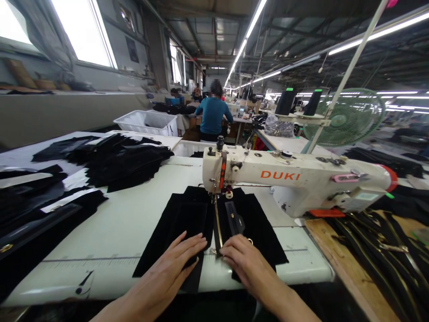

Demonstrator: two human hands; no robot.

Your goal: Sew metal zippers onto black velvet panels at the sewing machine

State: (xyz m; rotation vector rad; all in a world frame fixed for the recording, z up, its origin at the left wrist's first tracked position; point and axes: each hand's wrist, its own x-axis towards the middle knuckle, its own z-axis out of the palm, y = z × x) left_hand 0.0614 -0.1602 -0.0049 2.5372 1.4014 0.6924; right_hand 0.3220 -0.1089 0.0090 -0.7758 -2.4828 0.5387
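black cloth pieces (pixel 129 161) lie in heaps at the far left of the pale table (pixel 134 201), some with white strips; whether they are finished, i cannot tell. nearer the middle, the left hand (pixel 177 259) rests palm down on the left black panel (pixel 181 219), with its fingers a little apart and holding nothing between them. next comes the zip (pixel 218 223) with gold-coloured teeth, which lies lengthwise between the two panels, its far end under the presser foot (pixel 214 197). so the zip is already placed there, but the part from the foot toward the hands seems, in my judgement, still to be sewn. any seam beyond the foot is too small to tell. the right hand (pixel 248 257) is at the near end of the zip, with fingers bent and close together; if they pinch it, i cannot tell. the right black panel (pixel 263 223) already carries a dark patch (pixel 231 217) with a small zip pull. further right stands the sewing machine (pixel 278 172), and beside it more gold-toothed strips (pixel 372 255) lie in a bunch.
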